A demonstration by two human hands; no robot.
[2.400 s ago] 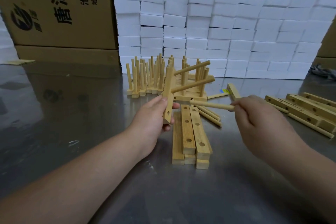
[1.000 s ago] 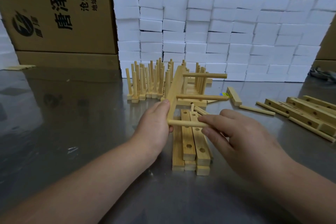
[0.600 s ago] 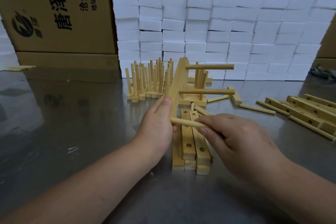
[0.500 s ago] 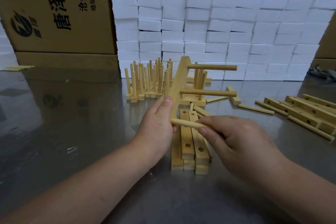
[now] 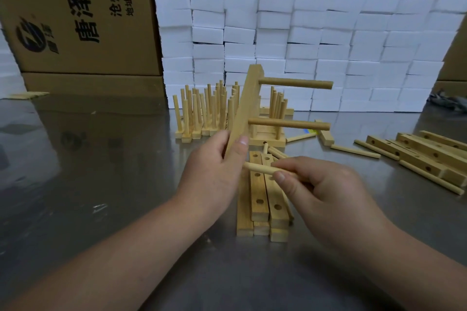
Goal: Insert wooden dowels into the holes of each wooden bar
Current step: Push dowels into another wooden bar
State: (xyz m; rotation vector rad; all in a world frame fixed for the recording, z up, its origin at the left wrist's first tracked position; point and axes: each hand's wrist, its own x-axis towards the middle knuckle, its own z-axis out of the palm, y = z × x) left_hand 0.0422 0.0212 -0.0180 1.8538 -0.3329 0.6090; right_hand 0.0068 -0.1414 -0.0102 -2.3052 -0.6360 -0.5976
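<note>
Wooden bar [image 5: 243, 108]: it is held nearly upright above the counter [image 5: 101, 159], in the middle of the view. Its long axis goes from the left grip [image 5: 214, 171] upward and a little to the right.
Upper dowel [image 5: 295, 83]: it sits in the bar near the top end and points to the right, almost level.
Middle dowel [image 5: 288, 125]: it sits lower in the bar, parallel to the upper one, and also points right.
Third dowel [image 5: 257, 168]: it lies almost level, with its left end at the lowest part of the bar. How deep it sits in the hole I cannot tell, because the thumb covers this place.
Left grip: the fingers are curled around the lower end of the bar and the thumb presses on its front edge.
Right grip [image 5: 328, 192]: it is clamped on the third dowel, pinched between thumb and forefinger near the right end.
Change: at 2.4 s ago the bar leaned more and its two dowels pointed up and to the right. The third dowel was then well apart from the bar, on the right side. Now its end meets the bar.
Stack of bars [image 5: 259, 199]: it lies flat on the counter under both grips, with the holes facing up.
Finished bars [image 5: 202, 113]: they stand behind the held bar, with their dowels upright.
Loose bars [image 5: 424, 156]: they lie at the right.
White blocks [image 5: 303, 45]: they form a wall at the back of the counter.
</note>
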